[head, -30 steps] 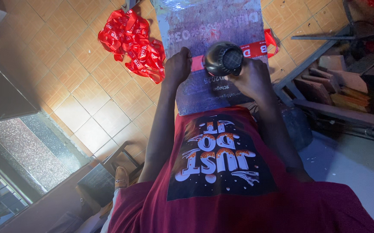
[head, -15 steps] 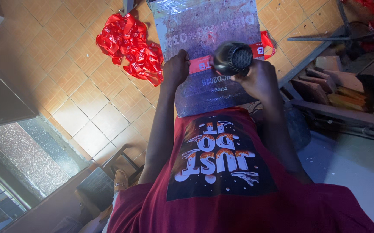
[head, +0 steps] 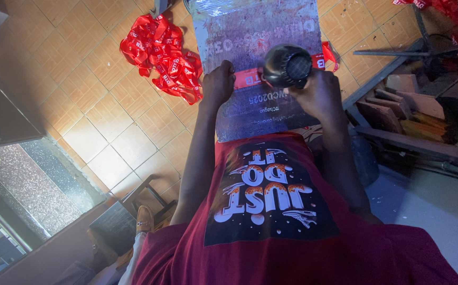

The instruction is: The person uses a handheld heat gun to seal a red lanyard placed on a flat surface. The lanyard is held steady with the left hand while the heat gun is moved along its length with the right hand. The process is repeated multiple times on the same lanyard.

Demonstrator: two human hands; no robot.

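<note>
You're looking down over your dark red printed shirt [head: 271, 211] at a tiled floor [head: 107, 121], and a big grey board [head: 260, 31] runs from your lap away from you. Off its left edge lies a heap of red ribbons [head: 160, 55]; wooden offcuts [head: 403, 113] sit stacked to your right. Across the board's middle stretches one red ribbon [head: 250, 78]. Your left arm reaches straight out, left hand [head: 218, 84] knuckles up, fingers curled down, pressing that ribbon's left end flat against the board. Your right arm bends in from the side, right hand [head: 318, 95] wrapped tight around a black round-bodied tool [head: 287, 66], which sits right over the ribbon beside your left hand
</note>
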